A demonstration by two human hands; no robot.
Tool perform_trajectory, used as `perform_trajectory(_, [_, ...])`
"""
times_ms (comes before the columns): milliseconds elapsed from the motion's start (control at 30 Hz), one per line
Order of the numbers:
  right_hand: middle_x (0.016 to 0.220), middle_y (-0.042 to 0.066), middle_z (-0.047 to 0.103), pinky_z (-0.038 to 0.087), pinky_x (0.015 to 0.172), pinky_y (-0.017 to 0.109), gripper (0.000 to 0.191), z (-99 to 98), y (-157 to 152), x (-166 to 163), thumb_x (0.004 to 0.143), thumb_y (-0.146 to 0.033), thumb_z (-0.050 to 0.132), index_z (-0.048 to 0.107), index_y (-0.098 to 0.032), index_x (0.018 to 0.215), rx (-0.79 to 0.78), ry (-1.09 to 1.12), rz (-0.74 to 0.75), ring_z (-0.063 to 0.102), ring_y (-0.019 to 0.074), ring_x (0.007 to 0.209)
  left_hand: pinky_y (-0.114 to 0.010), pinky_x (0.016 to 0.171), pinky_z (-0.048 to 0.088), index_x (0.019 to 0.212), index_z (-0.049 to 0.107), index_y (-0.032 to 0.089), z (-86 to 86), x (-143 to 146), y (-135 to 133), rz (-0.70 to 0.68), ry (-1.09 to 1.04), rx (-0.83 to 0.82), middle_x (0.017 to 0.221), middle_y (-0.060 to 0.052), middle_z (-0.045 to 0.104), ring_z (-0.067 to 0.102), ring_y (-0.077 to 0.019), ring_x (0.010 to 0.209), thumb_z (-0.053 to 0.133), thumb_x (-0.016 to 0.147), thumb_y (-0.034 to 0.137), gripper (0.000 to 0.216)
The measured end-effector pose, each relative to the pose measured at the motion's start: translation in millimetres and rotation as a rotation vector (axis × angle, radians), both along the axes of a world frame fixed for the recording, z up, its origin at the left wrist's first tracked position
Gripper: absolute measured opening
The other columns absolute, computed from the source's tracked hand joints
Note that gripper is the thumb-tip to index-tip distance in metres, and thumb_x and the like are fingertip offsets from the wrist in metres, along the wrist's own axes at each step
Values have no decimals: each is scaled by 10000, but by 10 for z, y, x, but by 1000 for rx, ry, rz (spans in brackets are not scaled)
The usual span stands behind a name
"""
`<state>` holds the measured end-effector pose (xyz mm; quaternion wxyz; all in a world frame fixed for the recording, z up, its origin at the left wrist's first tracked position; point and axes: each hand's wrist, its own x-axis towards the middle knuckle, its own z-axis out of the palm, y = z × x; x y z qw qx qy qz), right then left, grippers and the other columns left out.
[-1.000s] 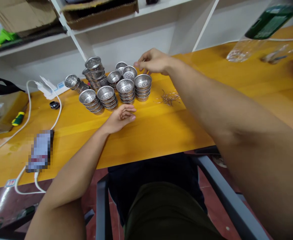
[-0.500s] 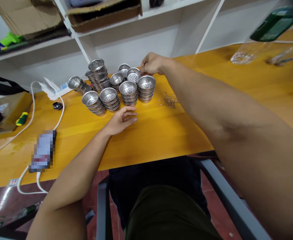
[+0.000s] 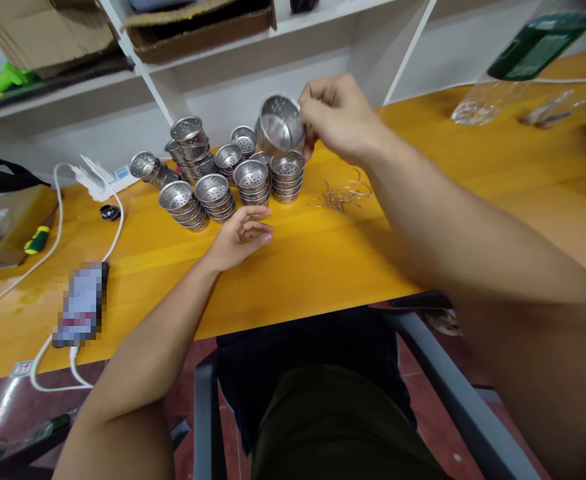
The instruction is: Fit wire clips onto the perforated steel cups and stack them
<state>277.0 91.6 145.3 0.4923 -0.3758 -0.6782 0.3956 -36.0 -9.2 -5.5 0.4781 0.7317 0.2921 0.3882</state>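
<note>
My right hand (image 3: 335,113) grips a perforated metal cup (image 3: 279,127) by its right side and holds it tilted above the stacks. Below it stands a stack of the same cups (image 3: 287,177), partly covered by the raised one. My left hand (image 3: 243,237) rests on the table with its fingers apart and holds nothing. Just beyond its fingers are more stacked cups (image 3: 251,181) and another stack (image 3: 215,197). A small heap of thin bent metal hooks (image 3: 341,197) lies right of the stacks.
On the wooden table (image 3: 293,280) at left are a phone (image 3: 81,303), a white power strip (image 3: 103,181) with cables and a green-yellow screwdriver handle (image 3: 37,240). A plastic bottle (image 3: 477,103) stands at the right back. White shelves (image 3: 283,73) close off the back.
My right hand has lifted a cup up from the back stacks, tilting it toward me. The left hand stays in place. The view has shifted slightly.
</note>
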Motion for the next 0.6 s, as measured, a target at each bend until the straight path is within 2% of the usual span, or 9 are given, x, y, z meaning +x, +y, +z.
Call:
perform_trajectory(100, [656,-28,745,559,478,237,306,-207,-496,-45,1127,-135,854,661,-259,924,-41,-59,126,774,177,553,-554,1176,848,1821,535,451,-37,55,8,51,-13,133,1883,-159,681,938,-314,1358,1094,1045,652,978])
perform_trajectory(200, [731,-9,792,628,536,272,387,-538,-740,-198,1072,-313,1011,640,-282,966,-119,-60,253,786,193,609,-614,1207,835,1931,393,506,-72,72,64,127,-11,310,1924,-163,629,881,-412,1532,1139,983,708,1223])
perform_trajectory(267, [781,2,815,665,584,307,408,-750,-775,-319,1056,-375,1014,623,-289,980,-159,-48,331,792,203,639,-652,1333,767,1926,437,435,-67,44,111,190,32,411,1877,-178,671,798,-456,1670,1146,968,738,1230])
perform_trajectory(333, [818,11,820,671,634,335,354,-904,-772,-409,1072,-367,946,609,-291,992,-150,-81,367,794,214,680,-646,1400,712,1839,552,340,-39,-3,148,248,96,467,1762,-187,755,788,-448,1669,1140,969,752,1127])
perform_trajectory(400, [849,19,803,643,696,356,294,-981,-782,-444,1091,-339,884,610,-288,996,-19,-183,283,775,224,743,-622,1377,714,1733,634,285,-1,-46,169,287,145,482,1653,-177,811,830,-420,1568,1136,966,751,1029])
perform_trajectory(500, [1037,70,827,614,860,406,137,-987,-859,-424,1166,-311,780,682,-262,1084,324,-329,25,767,259,933,-591,1317,730,1650,674,266,35,-67,176,312,175,478,1589,-153,828,851,-392,1475,1160,929,709,975])
perform_trajectory(533, [1145,94,845,608,912,423,65,-979,-897,-416,1198,-298,727,715,-253,1153,428,-361,-1,774,275,1011,-583,1302,732,1636,681,268,38,-65,176,309,178,482,1579,-145,830,852,-385,1460,1169,919,676,959])
perform_trajectory(600, [1373,132,854,588,944,431,162,-978,-971,-420,1234,-263,630,766,-242,1320,582,-446,74,786,302,1149,-575,1297,728,1631,693,273,39,-61,175,291,181,501,1577,-136,833,850,-374,1447,1163,917,582,909])
